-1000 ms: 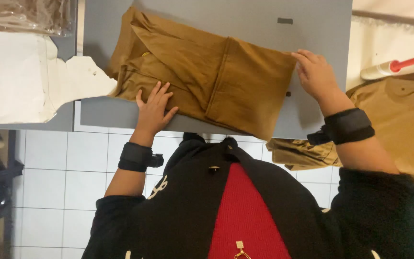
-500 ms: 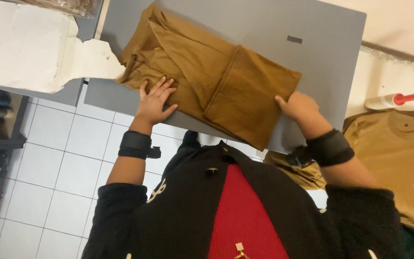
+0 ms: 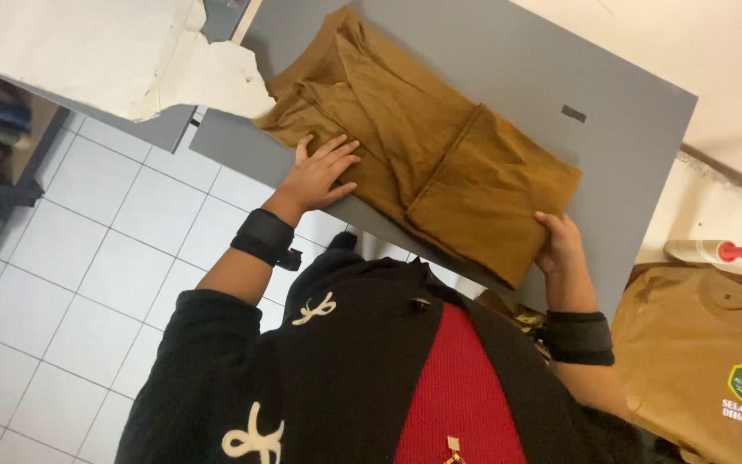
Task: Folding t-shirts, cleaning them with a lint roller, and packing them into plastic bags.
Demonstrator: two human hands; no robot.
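While both hands sit on it, the folded brown shirt (image 3: 427, 159) lies flat on the grey board (image 3: 611, 112), collar end toward 11 o'clock.
Shirt position: middle of board, folded bottom edge toward 5 o'clock, near the board's front edge.
Left hand (image 3: 319, 176): flat, fingers spread, palm down on shirt's near-left part; pressing, not clenched. Shirt runs from it toward 2 o'clock.
Right hand (image 3: 560, 245): at shirt's 5 o'clock corner, fingers curled on the folded edge, grasping cloth; fingertips partly hidden.
Wrists: black band (image 3: 264, 236) on the left, black band (image 3: 579, 337) on the right.
White paper (image 3: 122, 56): at 10 o'clock of the shirt, its torn edge just beside the collar.
Second brown shirt (image 3: 706, 344): at 4 o'clock, off the board, well apart from left hand, near right forearm.
Floor (image 3: 70, 283): white tiles at 8 o'clock.
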